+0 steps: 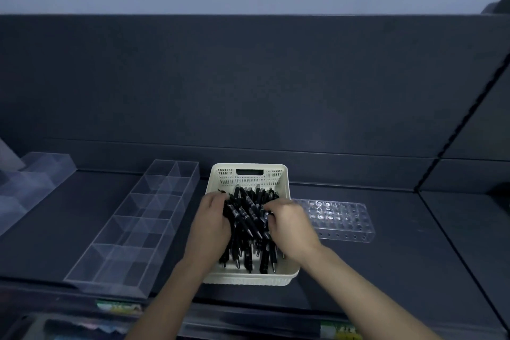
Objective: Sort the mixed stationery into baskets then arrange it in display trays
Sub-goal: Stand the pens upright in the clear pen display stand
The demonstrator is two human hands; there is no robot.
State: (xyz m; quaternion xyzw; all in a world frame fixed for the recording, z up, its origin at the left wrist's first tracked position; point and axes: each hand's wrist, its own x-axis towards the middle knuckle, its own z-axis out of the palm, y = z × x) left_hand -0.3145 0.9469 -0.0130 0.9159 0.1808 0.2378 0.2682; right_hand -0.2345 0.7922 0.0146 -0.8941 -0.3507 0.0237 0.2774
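A cream perforated basket (pixel 248 174) stands on the dark shelf in front of me, filled with several black pens (pixel 249 218). My left hand (pixel 211 222) grips the left side of the pen bundle, fingers curled round it. From the other side, my right hand (pixel 291 225) holds the same bundle with its fingers curled over the pens. The pens lie lengthwise, tips toward me. Both hands are inside the basket and hide part of the pens.
A clear compartment tray (pixel 132 232) lies left of the basket. A clear pen holder block with rows of holes (pixel 340 219) lies to its right. A stepped clear display stand (pixel 30 182) sits far left. Dark panels close the back and right.
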